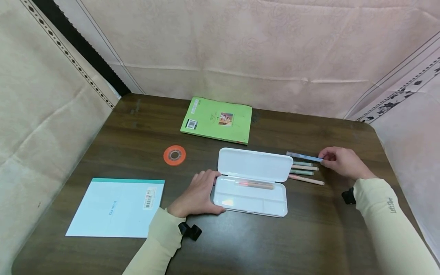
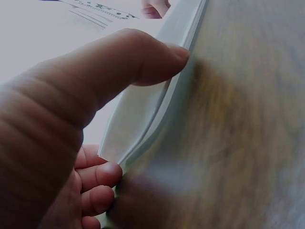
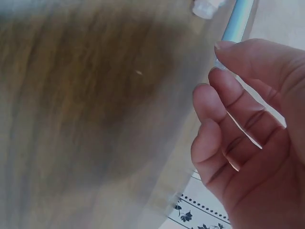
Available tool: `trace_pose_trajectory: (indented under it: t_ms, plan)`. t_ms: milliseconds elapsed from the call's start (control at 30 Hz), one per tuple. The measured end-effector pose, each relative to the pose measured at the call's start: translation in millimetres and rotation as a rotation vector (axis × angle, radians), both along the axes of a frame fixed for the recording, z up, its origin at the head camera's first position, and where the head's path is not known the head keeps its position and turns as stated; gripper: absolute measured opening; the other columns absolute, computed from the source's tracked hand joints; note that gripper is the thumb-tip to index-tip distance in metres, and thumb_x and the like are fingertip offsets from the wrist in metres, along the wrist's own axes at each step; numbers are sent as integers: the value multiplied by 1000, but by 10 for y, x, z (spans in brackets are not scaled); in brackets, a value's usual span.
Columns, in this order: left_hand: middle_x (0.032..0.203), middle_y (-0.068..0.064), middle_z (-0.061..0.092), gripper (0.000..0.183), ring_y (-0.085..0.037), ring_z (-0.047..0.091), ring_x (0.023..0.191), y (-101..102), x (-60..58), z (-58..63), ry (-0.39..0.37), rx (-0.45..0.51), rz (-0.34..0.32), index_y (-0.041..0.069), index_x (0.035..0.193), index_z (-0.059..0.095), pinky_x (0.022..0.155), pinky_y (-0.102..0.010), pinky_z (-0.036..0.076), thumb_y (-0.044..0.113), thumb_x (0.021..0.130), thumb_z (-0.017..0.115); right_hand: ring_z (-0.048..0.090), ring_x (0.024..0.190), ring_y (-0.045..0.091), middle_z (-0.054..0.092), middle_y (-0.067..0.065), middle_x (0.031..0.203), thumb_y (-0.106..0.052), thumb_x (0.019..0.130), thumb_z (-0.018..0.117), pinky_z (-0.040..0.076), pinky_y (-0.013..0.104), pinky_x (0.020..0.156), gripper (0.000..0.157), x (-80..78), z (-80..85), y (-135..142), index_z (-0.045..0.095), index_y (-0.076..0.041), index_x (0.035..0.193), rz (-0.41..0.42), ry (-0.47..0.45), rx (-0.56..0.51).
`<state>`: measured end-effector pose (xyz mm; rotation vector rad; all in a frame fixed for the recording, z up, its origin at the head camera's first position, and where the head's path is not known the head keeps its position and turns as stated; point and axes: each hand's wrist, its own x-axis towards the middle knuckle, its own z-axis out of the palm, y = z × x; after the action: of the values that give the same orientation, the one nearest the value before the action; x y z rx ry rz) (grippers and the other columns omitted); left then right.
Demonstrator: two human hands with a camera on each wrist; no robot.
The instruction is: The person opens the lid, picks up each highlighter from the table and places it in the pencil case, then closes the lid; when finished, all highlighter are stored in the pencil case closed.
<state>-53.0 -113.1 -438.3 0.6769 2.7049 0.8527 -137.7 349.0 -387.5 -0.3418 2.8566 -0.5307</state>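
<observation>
A white pencil case (image 1: 250, 204) lies with its lid (image 1: 255, 165) raised back, and a pinkish pen (image 1: 256, 185) lies in its upper tray. My left hand (image 1: 199, 194) holds the case at its left end. In the left wrist view, the thumb is on the case's (image 2: 136, 112) edge and the other fingers curl at the corner. Between thumb and index fingertip, my right hand (image 1: 340, 161) pinches the end of a blue pen (image 1: 302, 156), also seen in the right wrist view as a light-blue barrel (image 3: 237, 21). Several green and pink pens (image 1: 304, 172) lie just below that pen, right of the lid.
A green book (image 1: 218, 120) lies at the back of the brown table (image 1: 247, 244). An orange tape roll (image 1: 174, 155) is left of the case. A pale blue notebook (image 1: 115, 208) lies at the front left. Cloth curtains (image 1: 247, 42) hang around the table.
</observation>
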Motion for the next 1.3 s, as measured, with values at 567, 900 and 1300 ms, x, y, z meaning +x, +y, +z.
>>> trace_pose_trajectory:
  t_ms: [567, 900, 1300]
  plan:
    - [117, 0, 49, 92, -15, 39, 100, 6, -11, 10, -16, 3, 6, 13, 138, 39, 88, -35, 32, 51, 67, 84, 53, 72, 10, 65, 2, 85, -9, 88, 71, 45, 23, 61, 12, 219, 518, -149, 67, -9, 99, 5, 236, -9]
    - [119, -1, 50, 93, -16, 40, 101, 7, -5, 17, -17, 3, 10, 13, 138, 40, 89, -36, 33, 51, 66, 84, 53, 74, 7, 64, -5, 87, -7, 84, 73, 47, 23, 65, 17, 481, 825, -657, 69, -14, 99, 89, 358, -25]
    - [117, 1, 48, 91, -15, 39, 99, 5, -1, -3, -4, 11, 3, 14, 137, 39, 88, -34, 32, 52, 67, 83, 54, 72, 5, 62, -8, 86, -6, 82, 73, 47, 25, 61, 16, 706, 692, -1077, 68, -15, 94, 244, 404, -59]
